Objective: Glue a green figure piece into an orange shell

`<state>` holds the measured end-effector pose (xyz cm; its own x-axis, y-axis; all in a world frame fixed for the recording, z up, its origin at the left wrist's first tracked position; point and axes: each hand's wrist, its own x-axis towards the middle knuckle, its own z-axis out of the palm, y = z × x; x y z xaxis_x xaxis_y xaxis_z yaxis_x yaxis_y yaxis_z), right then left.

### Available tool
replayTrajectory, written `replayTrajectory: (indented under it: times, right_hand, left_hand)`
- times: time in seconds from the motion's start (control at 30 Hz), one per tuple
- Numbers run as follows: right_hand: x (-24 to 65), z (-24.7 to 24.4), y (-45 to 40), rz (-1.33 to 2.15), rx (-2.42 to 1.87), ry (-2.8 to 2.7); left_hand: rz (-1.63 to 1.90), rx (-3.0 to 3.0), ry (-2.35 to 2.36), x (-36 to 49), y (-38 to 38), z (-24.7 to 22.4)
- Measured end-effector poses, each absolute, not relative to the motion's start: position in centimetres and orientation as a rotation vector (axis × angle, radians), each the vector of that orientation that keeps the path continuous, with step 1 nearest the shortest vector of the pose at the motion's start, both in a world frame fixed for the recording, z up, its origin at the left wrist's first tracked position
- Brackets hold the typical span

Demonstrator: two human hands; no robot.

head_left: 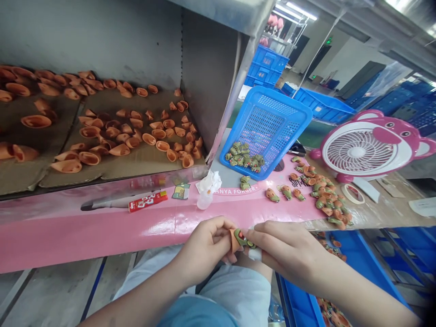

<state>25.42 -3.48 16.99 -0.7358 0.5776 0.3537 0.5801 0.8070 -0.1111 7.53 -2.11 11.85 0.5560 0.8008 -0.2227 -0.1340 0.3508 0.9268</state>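
Note:
Above my lap, both hands are closed around one small green-and-orange figure with red and yellow details. My left hand pinches its orange hollow end. On the green end, the fingers of my right hand press from the other side. Something white wraps a right fingertip or lies against it; I cannot tell which. Just beyond my hands, a crumpled white tissue and a small translucent cup sit on the pink table cover.
A tilted blue basket holds several green pieces. Finished-looking figures are heaped near a pink fan and a tape roll. Orange hollow pieces cover cardboard inside the left bay. A blue crate stands lower right.

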Motion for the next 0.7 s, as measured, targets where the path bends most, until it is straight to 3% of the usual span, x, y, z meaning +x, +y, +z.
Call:
replayTrajectory:
  times: [0.7]
  right_hand:
    - [25.3, 15.7, -4.0, -0.159, -0.902, -2.466]
  left_hand:
    - [0.633, 1.085, 0.807, 7.4, -1.4, 13.1]
